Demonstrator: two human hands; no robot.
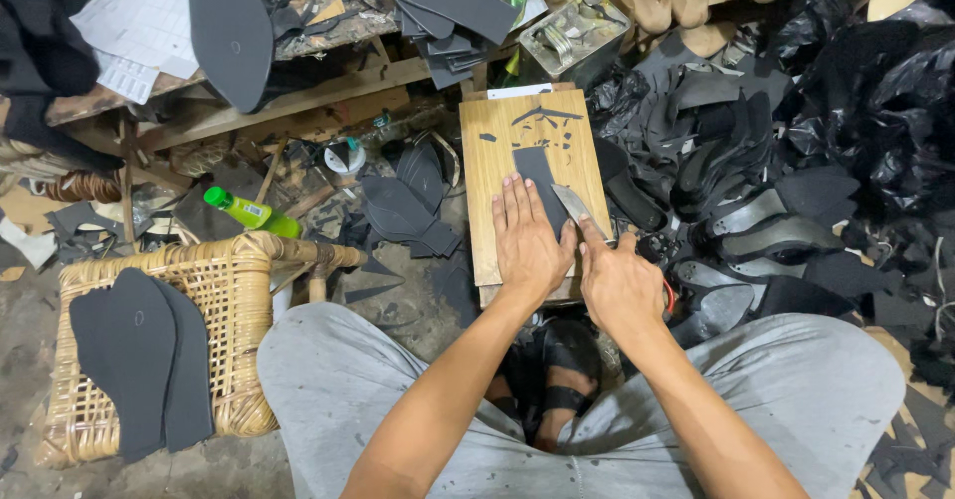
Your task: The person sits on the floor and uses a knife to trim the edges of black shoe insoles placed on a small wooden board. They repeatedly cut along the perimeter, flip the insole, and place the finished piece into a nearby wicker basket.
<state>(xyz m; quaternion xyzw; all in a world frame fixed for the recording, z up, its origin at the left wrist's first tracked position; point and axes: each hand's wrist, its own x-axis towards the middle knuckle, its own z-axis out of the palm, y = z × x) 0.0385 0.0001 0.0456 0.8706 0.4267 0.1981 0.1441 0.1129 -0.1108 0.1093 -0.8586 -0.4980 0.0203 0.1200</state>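
On the wooden board (497, 151), left hand (527, 245) pins dark sheet (537, 176) (right hand (619, 285) holds knife (574, 203)).

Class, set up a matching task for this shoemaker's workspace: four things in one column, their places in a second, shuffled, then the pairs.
Things:
1 left hand
2 knife
3 green bottle
4 two dark insoles

Places:
A on the wicker stool
B in the right hand
C flat on the dark piece on the wooden board
D on the cluttered floor, beyond the stool

Pairs: 1-C, 2-B, 3-D, 4-A
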